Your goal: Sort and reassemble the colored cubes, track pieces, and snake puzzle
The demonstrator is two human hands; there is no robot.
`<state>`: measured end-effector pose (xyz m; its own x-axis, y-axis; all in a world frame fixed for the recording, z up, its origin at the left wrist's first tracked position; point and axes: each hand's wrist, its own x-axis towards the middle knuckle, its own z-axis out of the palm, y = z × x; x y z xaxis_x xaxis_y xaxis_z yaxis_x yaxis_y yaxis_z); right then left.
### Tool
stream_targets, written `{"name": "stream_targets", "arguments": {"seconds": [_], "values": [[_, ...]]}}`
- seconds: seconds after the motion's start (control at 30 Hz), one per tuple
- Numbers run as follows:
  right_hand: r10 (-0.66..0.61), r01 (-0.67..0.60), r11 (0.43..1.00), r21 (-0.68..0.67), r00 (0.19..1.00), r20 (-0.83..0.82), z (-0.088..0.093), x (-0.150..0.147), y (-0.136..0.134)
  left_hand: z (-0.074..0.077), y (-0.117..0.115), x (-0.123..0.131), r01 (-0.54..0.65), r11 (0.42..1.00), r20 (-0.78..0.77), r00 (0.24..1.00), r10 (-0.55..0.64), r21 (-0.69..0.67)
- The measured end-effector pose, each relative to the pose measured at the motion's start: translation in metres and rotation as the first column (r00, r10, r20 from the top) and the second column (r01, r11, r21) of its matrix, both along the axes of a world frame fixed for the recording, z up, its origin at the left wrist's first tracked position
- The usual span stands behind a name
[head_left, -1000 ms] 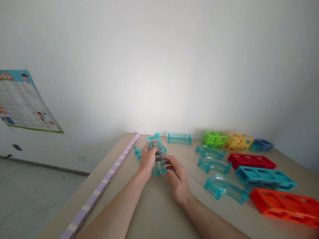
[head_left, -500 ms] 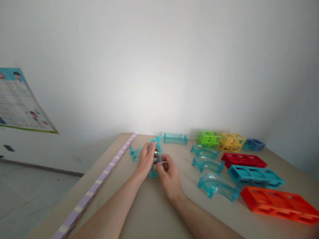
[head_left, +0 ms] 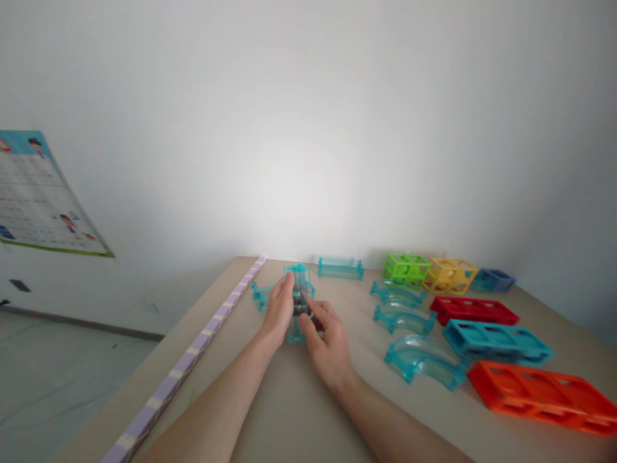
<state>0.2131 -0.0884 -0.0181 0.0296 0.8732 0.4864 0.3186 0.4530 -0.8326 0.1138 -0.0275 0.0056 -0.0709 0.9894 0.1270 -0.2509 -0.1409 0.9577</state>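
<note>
Both of my hands meet over a stack of clear teal straight track pieces point(head_left: 299, 286) standing on the tan table point(head_left: 299, 399). My left hand point(head_left: 278, 312) wraps its fingers round the left side of the stack. My right hand point(head_left: 328, 344) presses its fingers and thumb against the stack's right side. Another teal piece point(head_left: 261, 294) lies just left of my left hand, partly hidden by it.
A straight teal track point(head_left: 340, 268) lies near the wall. Three curved teal tracks point(head_left: 418, 360) sit to the right, then green point(head_left: 406, 269), yellow point(head_left: 450, 275), blue point(head_left: 494, 280), red point(head_left: 473, 310), teal point(head_left: 496, 343) and orange point(head_left: 540, 395) frame blocks. A purple strip point(head_left: 193, 360) edges the table's left side.
The upright track piece that stood tall in my hands has come down onto the stack. My right hand has slid in closer, with its fingers now laid along the pieces.
</note>
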Motion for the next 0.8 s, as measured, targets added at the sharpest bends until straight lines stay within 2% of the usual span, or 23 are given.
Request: {"name": "stream_targets", "arguments": {"seconds": [0.1,0.2,0.27,0.33,0.4,0.47,0.57,0.63,0.73,0.8], "values": [[-0.023,0.023,1.000,0.017,1.000,-0.016,-0.003,0.000,0.001,0.000,-0.001,-0.001,0.046,0.999,0.005,0.999,-0.046,-0.013],[-0.078,0.079,0.994,0.069,0.997,-0.025,-0.004,0.000,0.002,-0.003,-0.001,0.000,0.159,0.987,0.033,0.987,-0.158,-0.033],[-0.156,0.156,0.983,0.101,0.988,-0.016,-0.003,0.001,0.003,-0.006,-0.002,0.002,0.237,0.969,0.069,0.970,-0.232,-0.064],[-0.272,0.267,0.958,0.109,0.962,0.030,-0.003,0.003,0.005,-0.009,-0.001,0.004,0.251,0.957,0.070,0.967,-0.243,-0.145],[-0.392,0.381,0.919,0.104,0.909,0.138,-0.002,0.005,0.007,-0.012,0.001,0.005,0.174,0.959,-0.023,0.983,-0.184,-0.222],[-0.477,0.469,0.877,0.106,0.822,0.311,0.000,0.008,0.009,-0.015,0.005,0.005,0.047,0.975,-0.222,0.970,-0.096,-0.218],[-0.512,0.554,0.825,0.116,0.644,0.569,0.005,0.013,0.012,-0.020,0.013,0.000,-0.080,0.992,-0.471,0.882,0.026,-0.095],[-0.492,0.588,0.802,0.106,0.549,0.676,0.009,0.017,0.013,-0.022,0.017,-0.005,-0.133,0.991,-0.545,0.831,0.110,-0.002],[-0.474,0.630,0.769,0.114,0.441,0.762,0.013,0.020,0.012,-0.019,0.018,-0.010,-0.160,0.976,-0.620,0.754,0.217,0.147],[-0.496,0.627,0.759,0.175,0.383,0.779,0.015,0.020,0.010,-0.015,0.014,-0.012,-0.150,0.960,-0.670,0.690,0.274,0.237]]}}
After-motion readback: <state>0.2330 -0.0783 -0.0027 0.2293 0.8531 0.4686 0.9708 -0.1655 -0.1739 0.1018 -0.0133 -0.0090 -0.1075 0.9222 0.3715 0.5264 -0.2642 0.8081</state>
